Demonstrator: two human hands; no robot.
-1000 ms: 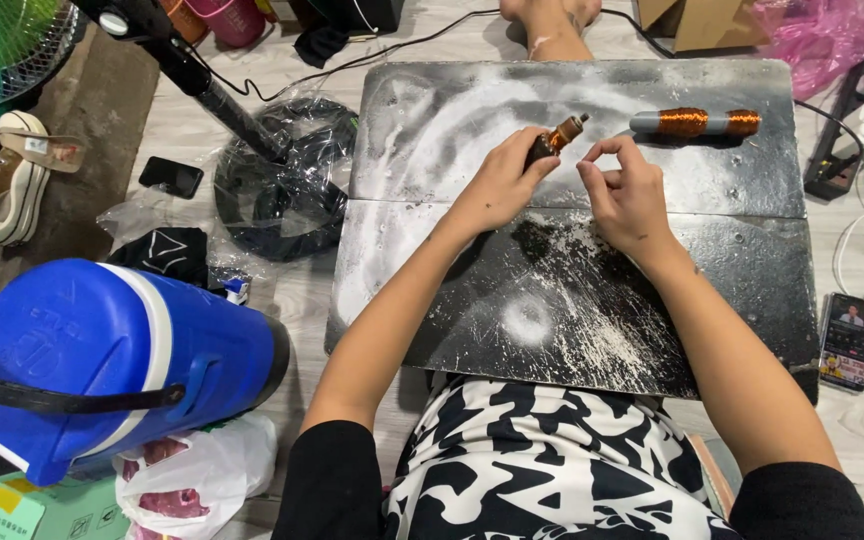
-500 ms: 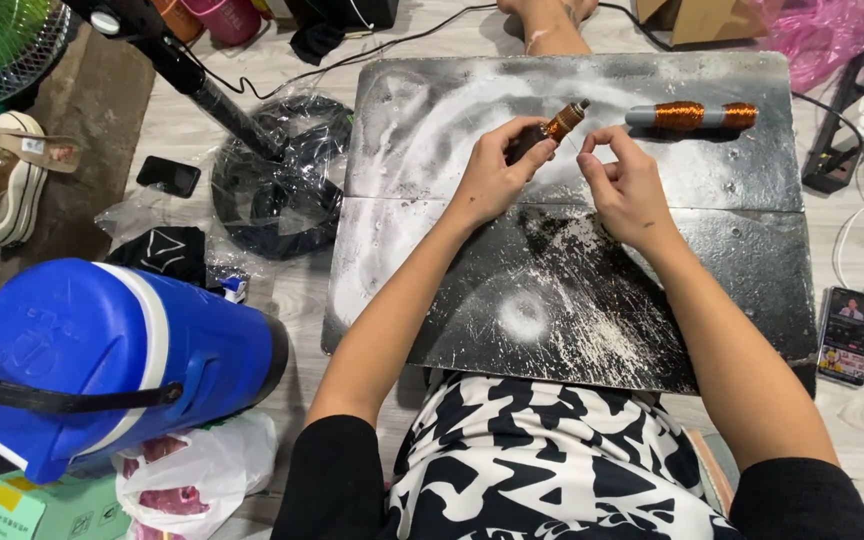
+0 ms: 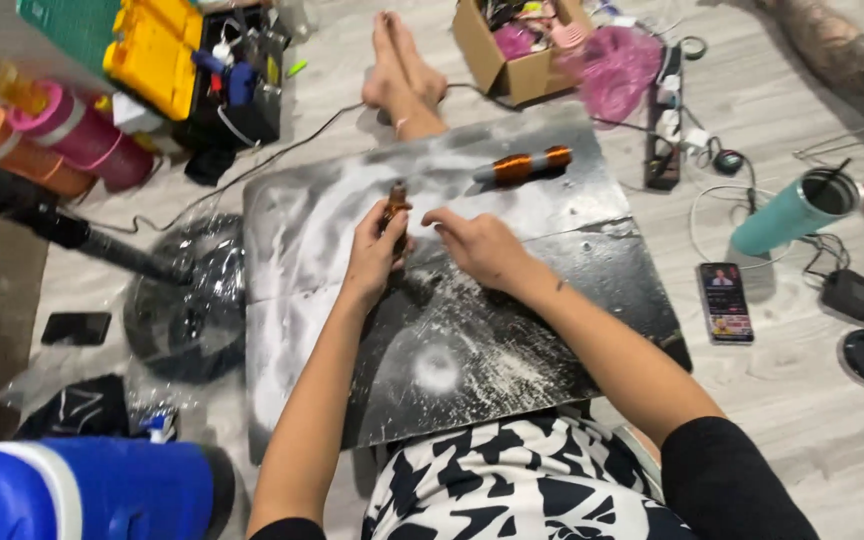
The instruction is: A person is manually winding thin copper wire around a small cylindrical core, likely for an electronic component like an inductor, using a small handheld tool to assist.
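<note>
My left hand [image 3: 375, 252] grips a small copper-wound coil piece [image 3: 394, 204] that stands upright on a dark board [image 3: 472, 350] dusted with white powder. My right hand [image 3: 477, 243] rests just to its right, fingers pinched together near the coil; whether it holds a thin wire I cannot tell. A longer copper-wound rod with dark ends [image 3: 522, 165] lies on the board's far side, apart from both hands.
A blue cooler [image 3: 82, 490] sits at lower left beside a black fan base [image 3: 187, 310]. A phone [image 3: 725, 301], a teal tumbler [image 3: 797, 210], a power strip [image 3: 667, 120] and cables lie to the right. A cardboard box [image 3: 512, 45] and another person's feet [image 3: 402, 70] are beyond the board.
The head camera has swung up and right, showing more of the floor beyond the board. The coil piece in my left hand has turned from slanted to upright.
</note>
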